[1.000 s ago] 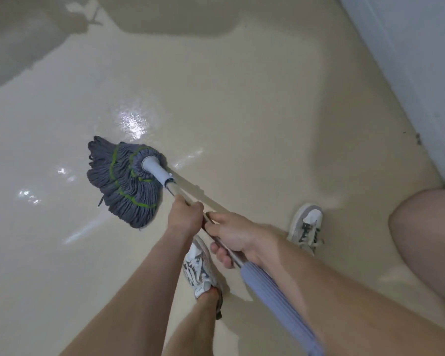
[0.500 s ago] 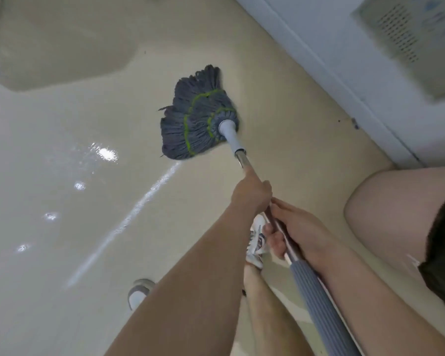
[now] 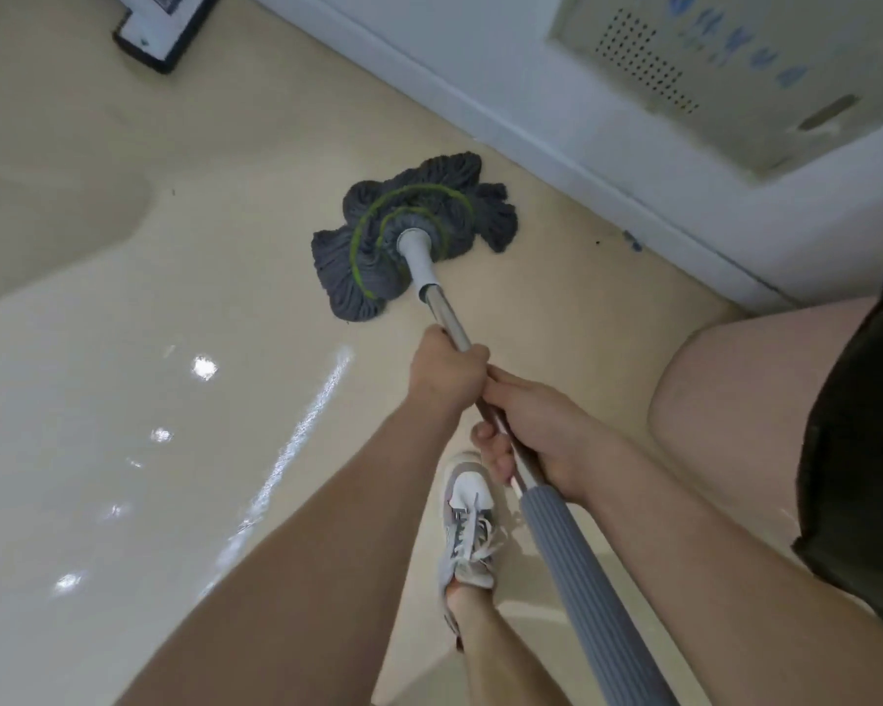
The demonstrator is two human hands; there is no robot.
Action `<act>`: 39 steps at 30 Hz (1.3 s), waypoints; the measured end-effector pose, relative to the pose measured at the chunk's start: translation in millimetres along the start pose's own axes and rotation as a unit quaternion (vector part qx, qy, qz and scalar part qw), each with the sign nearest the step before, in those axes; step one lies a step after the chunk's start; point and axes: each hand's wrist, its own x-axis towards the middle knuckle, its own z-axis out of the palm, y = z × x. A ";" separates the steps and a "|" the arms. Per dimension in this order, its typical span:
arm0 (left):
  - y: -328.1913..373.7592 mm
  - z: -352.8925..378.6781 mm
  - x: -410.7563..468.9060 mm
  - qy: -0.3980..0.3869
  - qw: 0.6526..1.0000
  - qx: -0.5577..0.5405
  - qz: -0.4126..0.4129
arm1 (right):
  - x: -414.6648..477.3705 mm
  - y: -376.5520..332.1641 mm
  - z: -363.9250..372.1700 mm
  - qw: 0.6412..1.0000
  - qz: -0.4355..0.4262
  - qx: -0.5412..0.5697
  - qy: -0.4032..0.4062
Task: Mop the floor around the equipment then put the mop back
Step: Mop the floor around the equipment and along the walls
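Observation:
A grey string mop head with green stitching lies spread flat on the beige floor, close to the base of a white machine. Its metal handle runs back toward me and ends in a ribbed grey grip. My left hand is closed around the metal shaft, lower on the pole. Just behind it my right hand grips the shaft above the ribbed sleeve.
The white machine with a perforated beige panel fills the upper right. A white and black base stands at the top left. My shoe is under the handle, my bare knee at the right. Wet glossy patches shine on the floor at the left.
The mop head has swung from the open floor at the left toward the machine's base at the right and now lies fanned out. Both hands have stayed on the handle.

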 end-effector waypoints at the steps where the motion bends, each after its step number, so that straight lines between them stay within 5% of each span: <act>1: 4.3 -13.3 8.3 0.024 0.999 -0.020 0.004 | 10.1 -11.1 12.8 1.000 -0.005 -0.007 -0.017; 9: 28.8 -80.2 0.0 0.044 0.974 -0.220 -0.020 | 70.3 -89.2 93.5 0.987 -0.111 -0.110 0.025; 15: 36.6 -43.9 -3.2 0.006 0.995 -0.096 -0.033 | 43.0 -82.6 52.8 0.968 -0.123 -0.216 0.039; 20: 52.3 -2.4 -2.0 -0.004 1.000 0.008 -0.011 | -5.8 -70.8 -21.6 0.988 0.032 -0.149 0.013; 34: 35.2 129.7 -109.2 -0.216 0.957 0.192 0.015 | -109.0 31.1 -132.1 0.979 0.045 -0.031 0.197; 39: -6.1 142.2 -139.5 -0.175 0.968 0.182 -0.009 | -127.0 77.6 -134.6 0.975 0.075 -0.056 0.204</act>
